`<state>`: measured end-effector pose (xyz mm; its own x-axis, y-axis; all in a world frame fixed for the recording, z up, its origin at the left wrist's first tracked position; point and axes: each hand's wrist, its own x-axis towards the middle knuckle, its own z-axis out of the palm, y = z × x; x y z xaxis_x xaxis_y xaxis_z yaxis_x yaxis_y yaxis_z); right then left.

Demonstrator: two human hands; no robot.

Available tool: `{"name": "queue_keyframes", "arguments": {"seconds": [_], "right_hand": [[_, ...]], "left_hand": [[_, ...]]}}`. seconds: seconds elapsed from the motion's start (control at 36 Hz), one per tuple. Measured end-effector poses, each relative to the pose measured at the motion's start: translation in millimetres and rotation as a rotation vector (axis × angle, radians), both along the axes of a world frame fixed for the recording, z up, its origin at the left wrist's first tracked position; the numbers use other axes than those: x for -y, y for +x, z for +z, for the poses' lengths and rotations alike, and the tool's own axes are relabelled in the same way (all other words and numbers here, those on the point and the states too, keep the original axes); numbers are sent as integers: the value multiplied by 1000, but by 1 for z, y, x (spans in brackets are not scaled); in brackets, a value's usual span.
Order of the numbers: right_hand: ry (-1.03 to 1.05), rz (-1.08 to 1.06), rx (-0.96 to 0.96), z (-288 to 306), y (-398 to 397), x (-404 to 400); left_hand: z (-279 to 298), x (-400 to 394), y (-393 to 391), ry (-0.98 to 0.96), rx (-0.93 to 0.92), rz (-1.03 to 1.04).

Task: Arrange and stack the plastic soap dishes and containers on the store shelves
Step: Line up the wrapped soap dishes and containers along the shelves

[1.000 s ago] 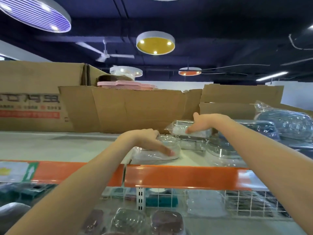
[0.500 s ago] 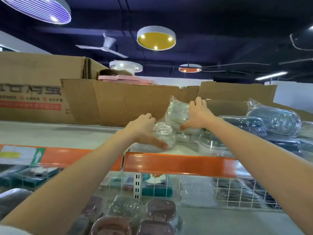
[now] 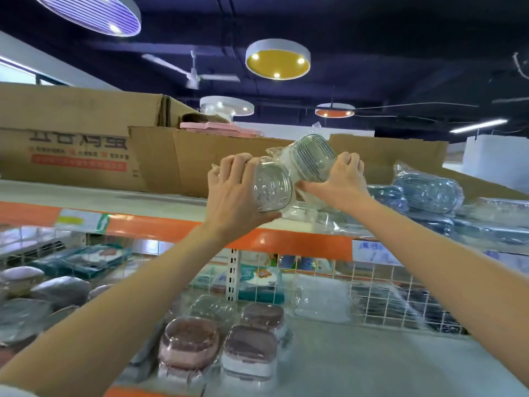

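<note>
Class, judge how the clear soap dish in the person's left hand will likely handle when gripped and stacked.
The clear soap dish is probably light: the left hand lifts it alone. It seems stiff, keeping its domed shape under curled fingers. Its glossy surface could be slippery.

Clear ribbed soap dishes (image 3: 272, 186), orange shelf rail (image 3: 160, 226), brown cardboard boxes (image 3: 200, 161), pink-lidded containers (image 3: 189, 343).

Orange-edged top shelf (image 3: 160, 224): brown cardboard boxes (image 3: 206, 159), bagged blue plastic dishes (image 3: 429, 193). Lower white shelf (image 3: 372, 359): lidded, seemingly pink soap dishes (image 3: 189, 342).
</note>
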<state>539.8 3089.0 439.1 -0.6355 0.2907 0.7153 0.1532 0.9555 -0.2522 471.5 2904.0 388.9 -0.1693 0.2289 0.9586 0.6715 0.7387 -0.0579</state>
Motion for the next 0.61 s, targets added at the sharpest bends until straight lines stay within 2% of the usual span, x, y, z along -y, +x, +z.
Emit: {"name": "queue_keyframes", "arguments": {"seconds": [0.19,0.39,0.61], "right_hand": [[75,-55,-27,-34,52,-6],[293,-125,28,-72,101,-11],[383,-100,105,-135,136,-33]], "left_hand": [[-35,-2,41,-104,34,-21],[-85,6,69,-233,26,-52],[-146,8,76,-383,239,-9]]}}
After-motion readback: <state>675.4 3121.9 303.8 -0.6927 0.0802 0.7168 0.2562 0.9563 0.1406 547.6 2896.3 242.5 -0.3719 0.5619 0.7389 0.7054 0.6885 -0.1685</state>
